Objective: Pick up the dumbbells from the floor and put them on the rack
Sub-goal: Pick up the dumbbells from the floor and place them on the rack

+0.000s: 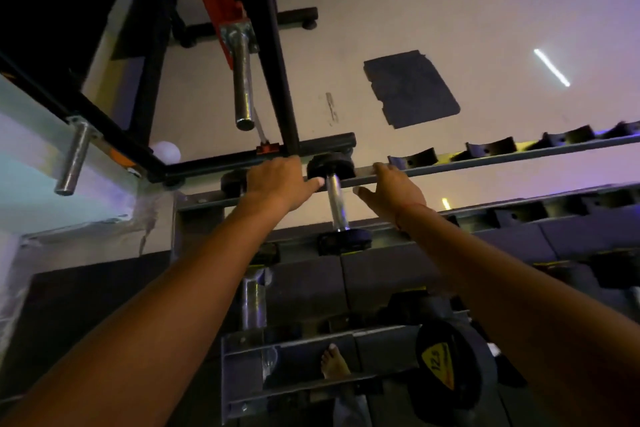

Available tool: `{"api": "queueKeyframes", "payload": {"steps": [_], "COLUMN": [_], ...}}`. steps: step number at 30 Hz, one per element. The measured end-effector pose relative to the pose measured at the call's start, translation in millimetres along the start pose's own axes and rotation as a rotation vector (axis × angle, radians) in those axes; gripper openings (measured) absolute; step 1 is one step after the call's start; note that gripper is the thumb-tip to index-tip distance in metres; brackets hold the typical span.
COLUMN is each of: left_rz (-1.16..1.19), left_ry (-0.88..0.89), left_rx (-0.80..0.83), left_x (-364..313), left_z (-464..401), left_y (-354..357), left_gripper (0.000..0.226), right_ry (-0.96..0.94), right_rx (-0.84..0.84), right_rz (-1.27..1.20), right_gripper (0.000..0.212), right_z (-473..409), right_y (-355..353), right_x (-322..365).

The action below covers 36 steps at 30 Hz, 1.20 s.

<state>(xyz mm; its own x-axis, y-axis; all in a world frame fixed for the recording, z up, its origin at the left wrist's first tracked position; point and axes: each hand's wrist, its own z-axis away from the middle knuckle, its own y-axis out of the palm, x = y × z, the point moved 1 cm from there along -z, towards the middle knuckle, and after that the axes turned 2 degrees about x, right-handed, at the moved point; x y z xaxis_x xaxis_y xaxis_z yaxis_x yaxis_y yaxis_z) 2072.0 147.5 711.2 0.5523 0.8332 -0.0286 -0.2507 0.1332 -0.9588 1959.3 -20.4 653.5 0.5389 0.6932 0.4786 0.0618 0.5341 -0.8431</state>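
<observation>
dumbbell [337, 199] on rack [485, 158] (top tier), left hand [277, 180] and right hand [393, 189] alongside

Only readable mark was "12.5" on a yellow label [438, 369] stuck to the end face of a black dumbbell [450, 371] at the lower right; smaller print under that number was too blurred to read

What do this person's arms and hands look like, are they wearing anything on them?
Both forearms are bare, with no sleeves in view. The left hand wears no glove, ring or watch that shows. The right hand is also ungloved, with a thin red thread or band round its wrist. The dim light hides finer marks.
</observation>
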Motion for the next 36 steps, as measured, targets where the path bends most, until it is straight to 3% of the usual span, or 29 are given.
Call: {"api": "queueKeyframes", "payload": {"steps": [6,15,21,26,36], "left_rz": [0.028,0.028,0.040,0.008,-0.125], "left_ry": [0.418,0.974,1.288,1.535,1.953], "left_rx": [-0.245,-0.331,-0.267,-0.207,0.028], "left_x": [-161.0,-472.5,-661.7,-799.6,-1065.5], "left_z": [60.0,284.0,455.4,583.6,843.6], "left_y": [-22.7,3.0,49.3,112.4,266.3], "left_gripper": [0.077,0.080,0.084,0.085,0.082], "right_ry": [-0.016,0.391,0.712,0.966,1.452], "right_rx": [-0.405,-0.721,-0.824,-0.873,-0.815], "right_rz": [0.220,0.317,0.355,0.331,0.163], "right_gripper": [0.070,0.077,0.077,0.077,0.071], "right_z": [120.4,461.6,693.3,852.1,1126.2], "right_y": [-109.4,-213.9,-233.5,-209.8,-172.6], "right_x": [-112.0,-348.4,-470.6,-567.8,-752.0]}}
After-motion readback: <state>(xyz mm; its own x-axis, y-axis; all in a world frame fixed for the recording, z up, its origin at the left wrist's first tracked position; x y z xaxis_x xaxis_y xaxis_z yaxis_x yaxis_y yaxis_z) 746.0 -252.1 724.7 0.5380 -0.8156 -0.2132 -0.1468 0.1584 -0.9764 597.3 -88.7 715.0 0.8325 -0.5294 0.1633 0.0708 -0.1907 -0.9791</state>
